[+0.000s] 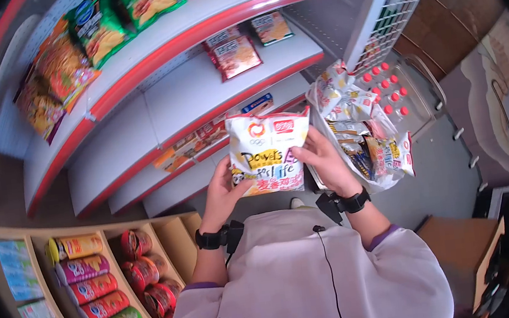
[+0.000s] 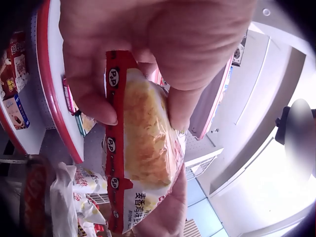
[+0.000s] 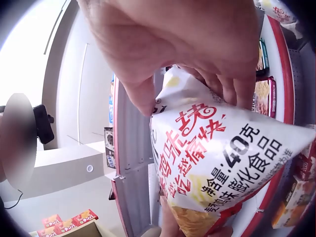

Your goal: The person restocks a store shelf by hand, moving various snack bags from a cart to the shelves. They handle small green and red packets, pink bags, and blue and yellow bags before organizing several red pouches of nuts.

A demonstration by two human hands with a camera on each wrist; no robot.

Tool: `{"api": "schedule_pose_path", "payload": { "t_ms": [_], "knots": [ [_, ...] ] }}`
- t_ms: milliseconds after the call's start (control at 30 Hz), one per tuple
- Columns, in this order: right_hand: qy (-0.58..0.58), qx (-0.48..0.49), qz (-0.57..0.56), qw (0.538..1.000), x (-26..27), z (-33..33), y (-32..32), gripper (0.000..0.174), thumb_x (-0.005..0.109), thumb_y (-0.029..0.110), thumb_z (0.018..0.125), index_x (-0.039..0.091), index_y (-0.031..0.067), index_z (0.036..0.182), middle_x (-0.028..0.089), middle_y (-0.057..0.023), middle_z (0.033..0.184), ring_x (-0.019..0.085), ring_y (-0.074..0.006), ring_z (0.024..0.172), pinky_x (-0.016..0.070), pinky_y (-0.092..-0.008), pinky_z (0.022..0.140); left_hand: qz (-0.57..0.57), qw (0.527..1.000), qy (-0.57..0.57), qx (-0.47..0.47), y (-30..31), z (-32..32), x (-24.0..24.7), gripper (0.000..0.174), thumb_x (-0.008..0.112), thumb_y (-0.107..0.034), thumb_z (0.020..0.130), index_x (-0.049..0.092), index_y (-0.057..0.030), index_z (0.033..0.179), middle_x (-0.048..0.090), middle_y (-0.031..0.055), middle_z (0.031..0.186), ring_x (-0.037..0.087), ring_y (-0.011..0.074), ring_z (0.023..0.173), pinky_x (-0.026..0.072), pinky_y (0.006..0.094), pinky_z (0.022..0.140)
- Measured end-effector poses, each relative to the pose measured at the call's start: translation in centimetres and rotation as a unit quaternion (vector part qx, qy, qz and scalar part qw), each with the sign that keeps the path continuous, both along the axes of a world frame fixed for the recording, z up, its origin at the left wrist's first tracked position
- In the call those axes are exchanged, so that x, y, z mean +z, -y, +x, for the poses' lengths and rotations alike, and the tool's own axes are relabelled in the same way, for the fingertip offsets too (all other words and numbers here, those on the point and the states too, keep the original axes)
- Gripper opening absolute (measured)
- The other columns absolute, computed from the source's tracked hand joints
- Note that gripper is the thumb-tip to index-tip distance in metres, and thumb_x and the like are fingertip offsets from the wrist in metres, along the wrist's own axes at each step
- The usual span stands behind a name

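Note:
A white snack bag with red and yellow print (image 1: pixel 271 151) is held upright in front of the body in the head view. The left hand (image 1: pixel 225 190) grips its left side, thumb on the front. On the opposite side the right hand (image 1: pixel 329 162) pinches the edge, thumb on the printed face. In the left wrist view, the bag's side (image 2: pixel 145 133) with a red strip lies between the left hand's (image 2: pixel 158 54) thumb and fingers. The right wrist view has the right hand (image 3: pixel 182 44) over the bag's printed surface (image 3: pixel 202 148).
Shelves (image 1: pixel 154 107) ahead carry snack bags, including two red packs (image 1: pixel 236 57). A white bag (image 1: pixel 373 180) full of snack packs stands at the right, beside red-capped bottles (image 1: pixel 392 90). Canned chips (image 1: pixel 96 289) fill a low rack at the lower left; a brown box (image 1: pixel 459 245) is at the lower right.

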State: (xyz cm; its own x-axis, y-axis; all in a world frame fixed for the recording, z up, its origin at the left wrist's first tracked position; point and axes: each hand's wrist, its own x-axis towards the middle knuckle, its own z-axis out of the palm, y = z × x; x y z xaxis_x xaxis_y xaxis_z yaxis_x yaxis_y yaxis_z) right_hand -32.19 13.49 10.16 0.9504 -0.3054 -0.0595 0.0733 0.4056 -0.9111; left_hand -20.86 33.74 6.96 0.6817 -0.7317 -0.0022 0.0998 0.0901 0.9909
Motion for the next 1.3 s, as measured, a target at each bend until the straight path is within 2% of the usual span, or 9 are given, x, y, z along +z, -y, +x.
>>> {"api": "schedule_pose_path", "payload": {
  "t_ms": [200,333,467,667,800,1033,1100,1200,1300],
  "knots": [
    [0.007,-0.014,0.001,1.0,-0.7,-0.2,-0.4,0.051,0.063,0.007,0.082,0.039,0.0014,0.126,0.052,-0.007,0.12,0.049,-0.0142,0.109,0.0385,-0.0285,0.094,0.034,0.998,-0.009,-0.053,-0.3,0.7,-0.1,0.064,0.064,0.003,0.078,0.03,0.0019,0.132,0.045,0.009,0.125,0.046,0.0164,0.114,0.0385,0.0307,0.095],
    [-0.018,-0.026,-0.017,0.999,-1.0,-0.3,-0.5,0.052,0.061,0.006,0.082,0.037,0.0027,0.128,0.049,-0.0073,0.122,0.046,-0.0155,0.113,0.035,-0.0302,0.098,0.014,0.997,-0.031,-0.066,-0.5,1.0,-1.6,0.063,0.065,-0.002,0.079,0.031,0.0003,0.132,0.046,0.0077,0.124,0.045,0.0153,0.114,0.0397,0.0292,0.094],
    [0.003,-0.019,-0.037,0.999,-1.2,-0.2,-0.8,0.058,0.062,0.006,0.081,0.033,0.0032,0.131,0.046,-0.0077,0.125,0.042,-0.0171,0.117,0.0321,-0.0316,0.1,0.046,0.997,0.016,-0.065,-0.6,0.9,-1.7,0.065,0.069,-0.011,0.078,0.033,-0.0012,0.131,0.048,0.0072,0.122,0.049,0.0147,0.109,0.0466,0.0286,0.084],
    [-0.05,-0.022,-0.064,0.996,-1.0,0.3,-1.3,0.053,0.064,0.005,0.078,0.038,0.0025,0.125,0.052,-0.0078,0.118,0.048,-0.0178,0.11,0.0367,-0.0322,0.096,0.078,0.994,0.036,-0.07,-1.4,0.3,-1.5,0.067,0.069,-0.015,0.078,0.032,-0.0014,0.132,0.046,0.0112,0.124,0.05,0.018,0.108,0.0474,0.0298,0.083],
    [-0.061,0.007,-0.109,0.992,-1.3,0.5,-1.5,0.05,0.065,0.005,0.078,0.04,0.0016,0.122,0.053,-0.0091,0.114,0.05,-0.0171,0.107,0.04,-0.0308,0.092,0.059,0.995,0.011,-0.083,-2.1,-0.5,-2.4,0.071,0.067,-0.015,0.08,0.025,-0.0024,0.136,0.042,0.0133,0.129,0.051,0.0204,0.108,0.0466,0.0321,0.087],
    [-0.055,0.052,-0.119,0.99,-1.8,0.6,-2.0,0.05,0.065,0.007,0.079,0.04,0.002,0.122,0.054,-0.0084,0.111,0.052,-0.015,0.103,0.0438,-0.0288,0.087,0.123,0.991,0.048,-0.019,-2.9,-1.5,-1.8,0.07,0.065,-0.017,0.082,0.023,-0.0025,0.137,0.05,0.0123,0.119,0.053,0.0184,0.105,0.0452,0.0313,0.087],
    [-0.057,0.057,-0.118,0.99,-2.0,0.5,-1.9,0.05,0.066,0.006,0.079,0.039,0.002,0.122,0.054,-0.0081,0.111,0.052,-0.0149,0.103,0.0443,-0.0287,0.086,0.123,0.992,0.005,-0.013,-2.9,-1.7,-2.3,0.066,0.065,-0.019,0.083,0.027,-0.0035,0.135,0.054,0.0105,0.113,0.056,0.0162,0.1,0.0472,0.0285,0.079],
    [-0.063,0.067,-0.112,0.989,-2.5,0.4,-1.4,0.05,0.065,0.006,0.079,0.039,0.0021,0.122,0.054,-0.008,0.11,0.052,-0.015,0.103,0.0442,-0.029,0.086,0.121,0.992,0.024,0.004,-2.7,-2.0,-3.6,0.06,0.064,-0.019,0.084,0.031,-0.0047,0.132,0.056,0.0087,0.108,0.057,0.0141,0.095,0.0482,0.0266,0.07],
    [-0.059,0.075,-0.115,0.989,-2.8,0.1,-0.9,0.05,0.065,0.006,0.079,0.039,0.0021,0.122,0.054,-0.0081,0.111,0.052,-0.0151,0.103,0.044,-0.0291,0.086,0.055,0.997,0.03,0.037,-1.8,-2.7,-3.8,0.056,0.063,-0.018,0.084,0.033,-0.0041,0.129,0.057,0.0082,0.107,0.057,0.0138,0.095,0.0482,0.0265,0.069]
  ]
}}
